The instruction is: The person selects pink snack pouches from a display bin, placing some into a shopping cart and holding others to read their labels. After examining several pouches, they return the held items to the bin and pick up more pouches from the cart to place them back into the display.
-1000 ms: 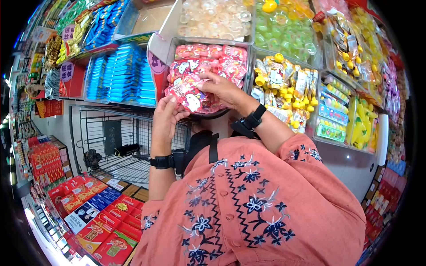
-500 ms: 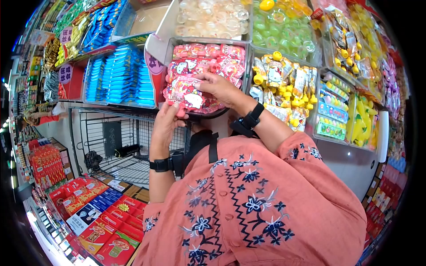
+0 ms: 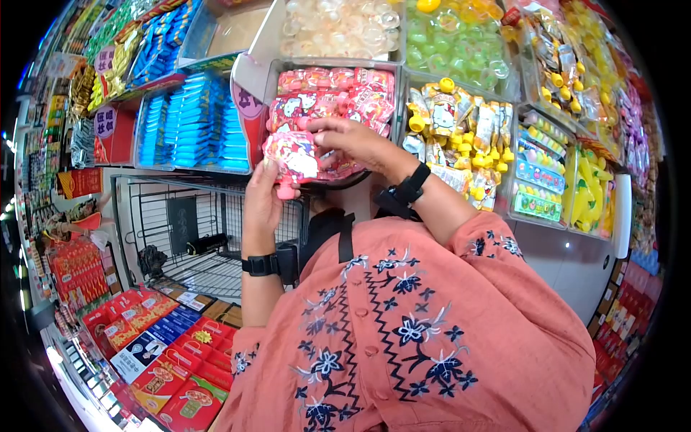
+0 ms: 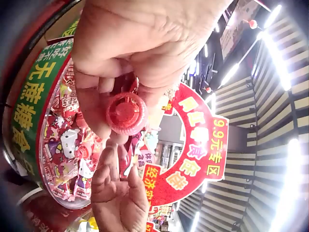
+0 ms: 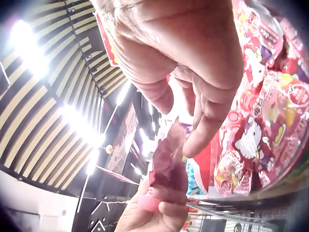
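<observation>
A pink spouted pouch [image 3: 295,153] with a cartoon cat print is raised over the front edge of a bin of similar pouches [image 3: 302,79]. My left hand [image 3: 260,201] grips it by the spout end, and its ribbed cap [image 4: 126,113] faces the left wrist camera. My right hand [image 3: 360,147] is at the pouch's other end, thumb on one side and fingers on the other. In the right wrist view the pouch's crinkled foil [image 5: 169,162] extends up between those fingertips. The left fingers wrap around its lower part, beside the pink cap [image 5: 148,203].
A wire shopping cart [image 3: 198,270] stands below the left forearm. Left of the pouch bin are blue packets [image 3: 191,122]; to its right, yellow-capped pouches [image 3: 446,119]. Clear jelly cups [image 3: 342,29] lie behind. Red gift boxes [image 3: 194,396] are stacked at lower left.
The pouch has come left and toward the body, away from the others in the bin. It has turned so its pink cap points down by the left hand, which now grips it.
</observation>
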Motion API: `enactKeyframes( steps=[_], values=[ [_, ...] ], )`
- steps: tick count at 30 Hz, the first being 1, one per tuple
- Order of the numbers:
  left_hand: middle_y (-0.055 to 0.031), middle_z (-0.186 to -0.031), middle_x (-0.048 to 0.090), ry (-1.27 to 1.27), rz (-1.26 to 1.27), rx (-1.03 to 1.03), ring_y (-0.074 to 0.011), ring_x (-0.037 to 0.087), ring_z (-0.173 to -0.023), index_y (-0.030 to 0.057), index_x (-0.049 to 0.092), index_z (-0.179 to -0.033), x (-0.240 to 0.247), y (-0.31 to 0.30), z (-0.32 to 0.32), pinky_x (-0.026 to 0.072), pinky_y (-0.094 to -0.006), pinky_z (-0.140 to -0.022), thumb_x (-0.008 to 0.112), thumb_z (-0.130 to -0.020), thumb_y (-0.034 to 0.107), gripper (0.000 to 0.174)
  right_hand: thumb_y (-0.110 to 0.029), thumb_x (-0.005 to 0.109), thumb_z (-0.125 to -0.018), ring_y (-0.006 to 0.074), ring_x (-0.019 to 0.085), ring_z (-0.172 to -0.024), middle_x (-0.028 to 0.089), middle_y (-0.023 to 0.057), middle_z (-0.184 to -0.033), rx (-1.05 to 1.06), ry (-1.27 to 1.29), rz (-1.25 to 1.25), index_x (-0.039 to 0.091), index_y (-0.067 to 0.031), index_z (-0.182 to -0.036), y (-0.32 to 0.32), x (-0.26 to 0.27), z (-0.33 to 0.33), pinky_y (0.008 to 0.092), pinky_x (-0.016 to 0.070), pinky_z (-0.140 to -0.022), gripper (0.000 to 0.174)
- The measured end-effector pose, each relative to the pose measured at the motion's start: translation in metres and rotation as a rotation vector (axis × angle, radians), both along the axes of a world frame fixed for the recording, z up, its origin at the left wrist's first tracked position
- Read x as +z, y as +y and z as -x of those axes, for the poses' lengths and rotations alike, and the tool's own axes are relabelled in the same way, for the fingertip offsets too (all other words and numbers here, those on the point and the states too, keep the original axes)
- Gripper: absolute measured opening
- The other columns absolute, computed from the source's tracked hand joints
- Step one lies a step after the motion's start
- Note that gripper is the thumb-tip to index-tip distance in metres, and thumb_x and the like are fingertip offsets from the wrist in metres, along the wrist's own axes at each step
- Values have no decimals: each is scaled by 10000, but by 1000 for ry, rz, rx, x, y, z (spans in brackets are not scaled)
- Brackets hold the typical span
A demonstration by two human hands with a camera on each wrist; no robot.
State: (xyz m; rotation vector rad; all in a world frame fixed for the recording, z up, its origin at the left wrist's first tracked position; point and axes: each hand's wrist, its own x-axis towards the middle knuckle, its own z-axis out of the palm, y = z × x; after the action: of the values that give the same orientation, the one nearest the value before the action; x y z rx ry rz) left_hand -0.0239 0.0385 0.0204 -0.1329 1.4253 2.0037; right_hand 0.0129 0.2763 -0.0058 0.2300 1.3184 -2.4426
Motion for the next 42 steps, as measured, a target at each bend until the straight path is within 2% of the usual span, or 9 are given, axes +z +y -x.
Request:
enactKeyframes(
  steps=[2,5,11,27,31,34,37,40,42],
  values=[
    [-84,-1020,681,17,-8,75,-175,686,-762,21,550,-1243,-1,-1,9,609,-319,-617,556,-1034,278,331,-166,535,-1007,242,679,-1053,629,184,-1225,-46,26,-36,488,39,-1351,15,3,2,355,609,-818,403],
    [-95,-1066,686,86,47,202,-190,693,-831,36,575,-1239,-3,4,26,598,-343,-685,541,-1039,320,349,-167,523,-1013,257,696,-1026,636,170,-1201,-217,-33,1,513,29,-1316,31,2,-1,341,605,-805,362],
    [-96,-1095,684,132,51,135,-204,695,-886,37,562,-1270,-9,24,55,588,-376,-778,531,-1044,287,338,-167,481,-1032,226,698,-986,659,139,-1141,-331,-21,-70,554,7,-1257,44,-2,-10,317,593,-797,294],
    [-95,-1085,657,76,119,-82,-240,692,-931,40,542,-1213,-62,101,144,594,-370,-737,519,-1048,271,285,-163,482,-1036,205,696,-935,660,133,-1110,-327,-98,-68,544,-9,-1232,56,-4,-29,306,589,-770,256],
    [-139,-1108,651,317,507,-103,-231,662,-985,-34,525,-1310,-56,114,147,580,-390,-815,642,-961,295,494,-166,489,-1034,200,695,-932,659,133,-1114,-319,-94,-60,540,-3,-1239,57,-6,-30,303,589,-769,267],
    [-205,-1162,659,631,700,-153,-271,654,-1050,-70,513,-1330,-98,101,167,536,-389,-900,692,-903,271,575,-168,496,-1032,198,695,-929,658,134,-1117,-310,-115,-62,540,2,-1232,57,-3,-26,300,589,-765,266],
    [-260,-1211,646,754,812,-170,-316,652,-1082,-90,519,-1326,-104,93,168,500,-390,-942,713,-869,245,599,-169,499,-1031,201,698,-928,660,135,-1114,-299,-120,-66,545,2,-1212,57,-7,-23,295,591,-754,254],
    [-259,-1198,649,672,791,-199,-330,653,-1080,-82,555,-1286,-86,94,157,506,-398,-929,723,-852,244,568,-168,498,-1030,206,704,-928,665,136,-1106,-288,-117,-53,549,-2,-1185,56,-10,-19,290,595,-741,233],
    [-249,-1159,659,791,887,-230,-347,653,-1058,-73,584,-1230,-76,99,155,509,-410,-905,735,-841,248,526,-169,497,-1031,208,708,-930,669,136,-1100,-280,-115,-45,552,-7,-1171,54,-12,-18,288,598,-737,221]
  ],
)
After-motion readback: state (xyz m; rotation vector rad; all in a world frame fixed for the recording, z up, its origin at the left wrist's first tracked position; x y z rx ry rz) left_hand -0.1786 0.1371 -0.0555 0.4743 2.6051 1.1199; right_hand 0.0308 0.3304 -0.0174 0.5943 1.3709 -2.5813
